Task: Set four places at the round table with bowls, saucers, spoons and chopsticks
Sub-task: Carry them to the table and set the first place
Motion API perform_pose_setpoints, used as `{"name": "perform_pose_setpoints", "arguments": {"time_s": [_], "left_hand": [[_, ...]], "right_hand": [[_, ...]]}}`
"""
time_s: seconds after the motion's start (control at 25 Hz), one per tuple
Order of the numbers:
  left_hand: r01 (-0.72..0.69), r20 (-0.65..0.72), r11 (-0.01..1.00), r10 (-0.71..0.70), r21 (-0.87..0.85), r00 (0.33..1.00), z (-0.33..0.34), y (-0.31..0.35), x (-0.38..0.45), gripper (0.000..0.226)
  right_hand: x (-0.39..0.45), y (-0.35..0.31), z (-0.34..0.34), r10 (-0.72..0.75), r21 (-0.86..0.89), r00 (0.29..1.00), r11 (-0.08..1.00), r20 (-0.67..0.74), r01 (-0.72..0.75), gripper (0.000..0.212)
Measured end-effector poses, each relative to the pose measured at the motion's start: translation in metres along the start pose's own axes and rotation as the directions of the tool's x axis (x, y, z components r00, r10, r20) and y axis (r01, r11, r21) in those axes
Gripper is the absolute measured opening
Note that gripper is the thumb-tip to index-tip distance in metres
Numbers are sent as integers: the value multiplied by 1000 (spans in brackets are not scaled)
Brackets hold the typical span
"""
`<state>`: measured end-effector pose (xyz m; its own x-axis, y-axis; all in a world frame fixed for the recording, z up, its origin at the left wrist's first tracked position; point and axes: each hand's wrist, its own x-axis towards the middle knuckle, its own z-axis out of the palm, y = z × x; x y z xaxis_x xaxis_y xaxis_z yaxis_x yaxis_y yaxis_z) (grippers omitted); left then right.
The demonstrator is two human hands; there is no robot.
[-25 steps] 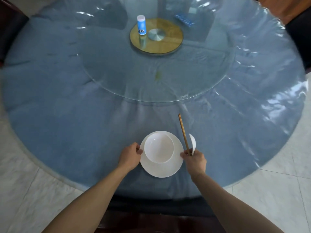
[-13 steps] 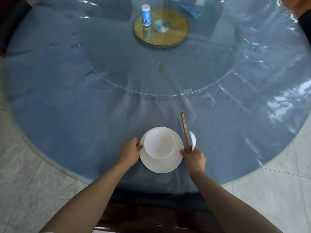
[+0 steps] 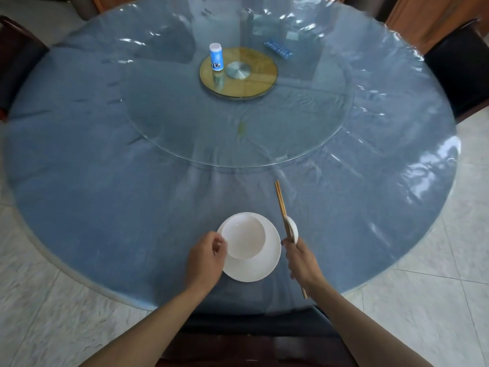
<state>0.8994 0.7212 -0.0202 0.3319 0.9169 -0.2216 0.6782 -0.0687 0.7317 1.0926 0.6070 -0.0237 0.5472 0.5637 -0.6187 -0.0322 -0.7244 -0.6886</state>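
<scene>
A white bowl point(image 3: 243, 237) sits in a white saucer point(image 3: 267, 260) above the near edge of the round blue table point(image 3: 105, 194). My left hand point(image 3: 205, 258) grips the left rim of the bowl and saucer. My right hand point(image 3: 301, 260) holds a pair of wooden chopsticks point(image 3: 280, 202) together with a white spoon point(image 3: 292, 230) just right of the saucer. The chopsticks point away from me, and their rear ends stick out behind my wrist. The spoon's handle is hidden in my hand.
A glass turntable point(image 3: 185, 133) covers the table's middle, with a gold hub point(image 3: 238, 72), a small blue-and-white bottle point(image 3: 216, 57) and a blue pill strip point(image 3: 280, 51). Dark chairs stand at the left point(image 3: 16, 62), right point(image 3: 460, 67) and near point(image 3: 251, 343) sides. Tiled floor surrounds the table.
Bowl and saucer have tilted and lifted at the left under my left hand. My right hand has raised the chopsticks and spoon, now held steeper, with their rear ends showing.
</scene>
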Motion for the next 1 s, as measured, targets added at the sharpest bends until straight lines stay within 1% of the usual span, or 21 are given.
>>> {"name": "perform_pose_setpoints", "arguments": {"time_s": [0.04, 0.08, 0.12, 0.16, 0.24, 0.4, 0.48, 0.52, 0.56, 0.6, 0.68, 0.72, 0.76, 0.8, 0.92, 1.0], "left_hand": [[-32, 77, 998, 35, -52, 996, 6, 10, -9, 10], [-43, 162, 993, 60, -106, 985, 14, 20, -16, 9], [-31, 235, 987, 68, -158, 970, 24, 29, -21, 8], [1, 292, 979, 59, -203, 955, 32, 36, -24, 7], [106, 348, 959, -9, -262, 937, 45, 46, -28, 11], [308, 332, 884, -190, -353, 924, 56, 43, -29, 13], [377, 325, 844, -259, -382, 909, 57, 43, -28, 17], [392, 314, 838, -282, -380, 907, 57, 44, -28, 19], [401, 298, 832, -299, -383, 906, 56, 45, -27, 20], [411, 282, 819, -317, -400, 906, 55, 47, -25, 22], [457, 255, 761, -380, -460, 889, 51, 47, -18, 28], [486, 247, 725, -419, -487, 874, 49, 46, -14, 31], [513, 247, 692, -454, -508, 856, 49, 44, -11, 32], [538, 256, 660, -481, -524, 839, 49, 44, -10, 31], [601, 321, 551, -523, -579, 789, 55, 43, -15, 25], [640, 369, 529, -533, -557, 761, 60, 44, -19, 21]], "right_hand": [[-3, -3, 3, -48, -88, 999, 995, 11, 49, 19], [-7, -5, 7, -105, -231, 994, 967, 9, 104, 16], [-11, -5, 12, -157, -376, 988, 915, 3, 146, 11], [-16, -4, 18, -196, -472, 981, 865, -4, 171, 8], [-24, -4, 26, -246, -547, 969, 811, 1, 207, 6], [-28, -3, 34, -315, -608, 948, 744, 47, 277, 11], [-29, -5, 37, -333, -577, 941, 758, 57, 303, 14], [-28, -5, 37, -328, -548, 943, 779, 61, 306, 18], [-26, -6, 37, -309, -511, 948, 805, 72, 301, 24], [-23, -7, 34, -271, -439, 959, 854, 81, 279, 29], [-16, -9, 26, -174, -171, 981, 967, 86, 187, 29], [-13, -9, 21, -146, -32, 986, 988, 84, 149, 23], [-10, -8, 18, -134, 63, 988, 990, 74, 129, 15], [-8, -7, 16, -128, 113, 990, 986, 63, 121, 9], [-6, -4, 18, -108, 144, 994, 984, 11, 106, 8], [-5, -5, 21, -102, 133, 995, 986, 1, 101, 9]]}}
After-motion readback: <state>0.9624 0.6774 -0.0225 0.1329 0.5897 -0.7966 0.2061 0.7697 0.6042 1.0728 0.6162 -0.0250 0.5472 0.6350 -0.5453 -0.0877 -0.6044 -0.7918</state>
